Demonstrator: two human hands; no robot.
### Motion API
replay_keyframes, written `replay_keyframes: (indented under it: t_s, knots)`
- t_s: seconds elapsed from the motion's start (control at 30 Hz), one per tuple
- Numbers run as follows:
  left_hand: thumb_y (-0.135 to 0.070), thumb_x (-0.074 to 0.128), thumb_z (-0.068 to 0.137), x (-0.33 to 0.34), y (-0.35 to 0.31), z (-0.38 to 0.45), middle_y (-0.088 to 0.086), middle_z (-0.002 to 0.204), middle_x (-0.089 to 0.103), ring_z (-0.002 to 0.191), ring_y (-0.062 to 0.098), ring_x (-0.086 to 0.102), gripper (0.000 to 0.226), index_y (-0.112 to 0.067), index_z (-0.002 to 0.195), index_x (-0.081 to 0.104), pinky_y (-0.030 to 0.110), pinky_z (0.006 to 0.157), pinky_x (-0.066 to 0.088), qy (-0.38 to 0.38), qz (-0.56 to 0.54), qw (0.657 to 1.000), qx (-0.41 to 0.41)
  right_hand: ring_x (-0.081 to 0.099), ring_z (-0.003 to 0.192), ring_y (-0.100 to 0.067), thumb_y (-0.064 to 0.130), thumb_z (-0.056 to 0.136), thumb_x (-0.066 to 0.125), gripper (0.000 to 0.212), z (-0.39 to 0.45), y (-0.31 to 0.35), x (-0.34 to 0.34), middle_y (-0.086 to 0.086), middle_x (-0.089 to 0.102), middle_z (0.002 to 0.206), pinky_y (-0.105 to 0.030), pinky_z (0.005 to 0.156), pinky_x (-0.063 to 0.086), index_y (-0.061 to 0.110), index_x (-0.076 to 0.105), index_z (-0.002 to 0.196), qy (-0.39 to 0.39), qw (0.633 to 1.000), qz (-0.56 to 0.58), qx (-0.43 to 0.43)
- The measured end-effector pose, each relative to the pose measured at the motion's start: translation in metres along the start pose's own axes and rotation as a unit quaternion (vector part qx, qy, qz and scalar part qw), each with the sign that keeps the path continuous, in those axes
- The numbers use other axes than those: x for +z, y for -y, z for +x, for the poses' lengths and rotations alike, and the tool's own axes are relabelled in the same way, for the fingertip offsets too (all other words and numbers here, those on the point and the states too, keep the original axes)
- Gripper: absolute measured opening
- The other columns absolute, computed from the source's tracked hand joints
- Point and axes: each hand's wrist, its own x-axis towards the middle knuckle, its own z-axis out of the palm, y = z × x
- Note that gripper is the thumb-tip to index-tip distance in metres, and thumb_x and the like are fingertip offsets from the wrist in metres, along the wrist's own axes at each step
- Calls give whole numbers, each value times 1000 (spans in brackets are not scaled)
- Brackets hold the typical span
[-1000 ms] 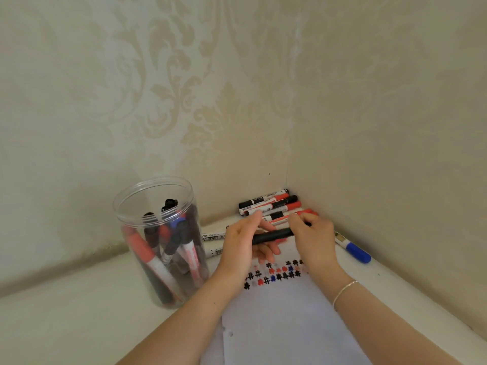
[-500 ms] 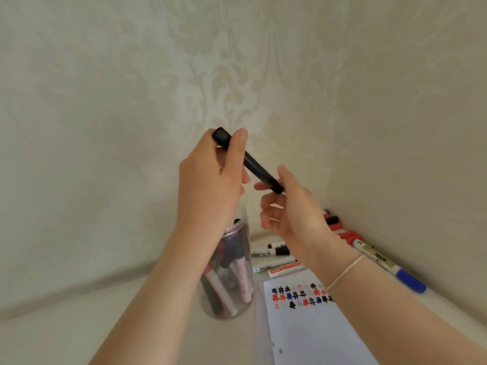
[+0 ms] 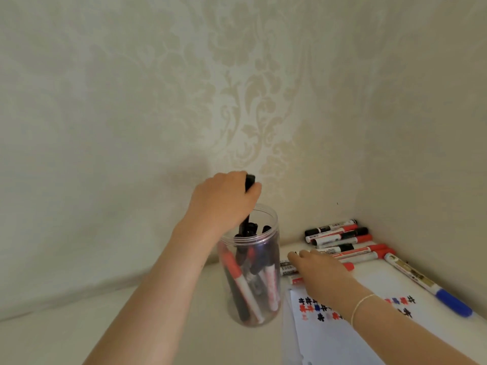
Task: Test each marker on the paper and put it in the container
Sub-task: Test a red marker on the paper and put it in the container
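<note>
Nearest me, the paper (image 3: 340,338) lies at the lower right, its top edge crowded with black, red and blue test marks. My right hand (image 3: 320,270) reaches across just beyond it, fingers flat and loosely extended, fingertips at the front of the marker row (image 3: 340,243) — I judge it is going for the next one, though I can't tell whether it touches yet. Those markers lie flat, long axes running left to right, so the hand meets them nearly end-on from the right; this hand is clearly the nearer one. A blue marker (image 3: 432,285) lies apart along the right wall, angled toward me.

Left of the paper stands the container (image 3: 250,264), a clear jar, upright, already holding a good bundle of red- and black-capped markers leaning on end. Above its mouth my left hand (image 3: 224,201) is curled round the black marker (image 3: 247,204), which stands near vertical, lower end already inside the rim, top poking out above the fingers — the drop looks imminent. Behind everything, patterned wallpaper (image 3: 237,88) meets in the corner.
</note>
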Motion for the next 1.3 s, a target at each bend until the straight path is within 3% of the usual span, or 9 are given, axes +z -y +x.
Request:
replay_keyframes:
  t_s: [0.13, 0.27, 0.43, 0.57, 0.7, 0.83, 0.93, 1.1, 1.3]
  knots:
    - [-41, 50, 91, 9, 5, 1, 1, 69, 56, 66, 19, 54, 35, -15, 68, 48, 30, 51, 32, 134, 10, 991, 10, 48, 98, -19, 7, 89, 52, 32, 1, -3, 5, -5, 51, 116, -29, 80, 40, 15, 46, 120, -35, 998, 8, -46]
    - [-26, 61, 88, 5, -1, 0, 8, 101, 64, 92, 25, 61, 22, -8, 101, 60, 33, 70, 45, 198, 15, 980, 8, 51, 80, -13, 16, 88, 55, 21, 2, -10, 1, 4, 47, 105, -21, 65, 42, 18, 50, 109, -165, 970, 179, -11]
    - [-26, 48, 95, 4, -11, 2, 9, 91, 58, 85, 27, 56, 22, -6, 89, 52, 30, 68, 42, 262, 68, 963, -6, 56, 76, -18, 5, 82, 62, 22, 0, -11, -21, -3, 56, 92, -20, 64, 45, 18, 58, 99, -332, 821, 451, 111]
    - [-25, 40, 98, -20, -34, -12, 5, 80, 52, 75, 27, 52, 20, -13, 87, 52, 31, 64, 38, 65, 116, 991, 19, 67, 66, -9, 5, 91, 52, 14, -7, -18, -43, -7, 62, 85, -17, 52, 49, 15, 58, 99, -300, 640, 687, 172]
    - [-25, 44, 97, -10, -76, -36, -4, 82, 66, 72, 17, 64, 16, -19, 99, 59, 39, 67, 53, -117, -204, 962, 139, 69, 63, -14, 3, 93, 48, 10, -17, -28, -46, -14, 60, 85, -27, 50, 52, 8, 55, 99, -238, 524, 799, 177]
    - [-27, 42, 97, 53, -99, -45, 5, 129, 49, 105, 23, 59, 40, -13, 134, 37, 33, 84, 49, 107, -139, 978, 111, 66, 62, -15, 3, 91, 50, 14, -30, -35, -39, -12, 63, 82, -26, 51, 50, 8, 54, 104, -254, 490, 806, 214]
    - [-32, 41, 99, 96, -100, -51, 12, 114, 58, 96, 27, 61, 33, -10, 124, 43, 39, 80, 51, 230, -163, 956, 84, 68, 66, -19, 1, 91, 50, 10, -40, -39, -33, -15, 63, 81, -30, 58, 54, 7, 55, 96, -283, 473, 803, 226]
    - [-34, 39, 101, 117, -96, -57, -3, 80, 58, 62, 12, 51, 22, -19, 113, 51, 30, 57, 42, 241, -308, 913, 112, 60, 64, -18, 8, 78, 71, 11, -53, -55, -29, -8, 62, 70, -29, 63, 48, 8, 60, 81, -192, 517, 816, 176]
    - [-39, 38, 101, 123, -86, -56, -10, 76, 62, 63, 9, 54, 30, -34, 126, 54, 31, 65, 45, 242, -360, 891, 136, 36, 45, -9, 12, 78, 73, 13, -56, -55, -24, -5, 54, 62, -18, 41, 31, 3, 63, 78, -18, 585, 802, 124]
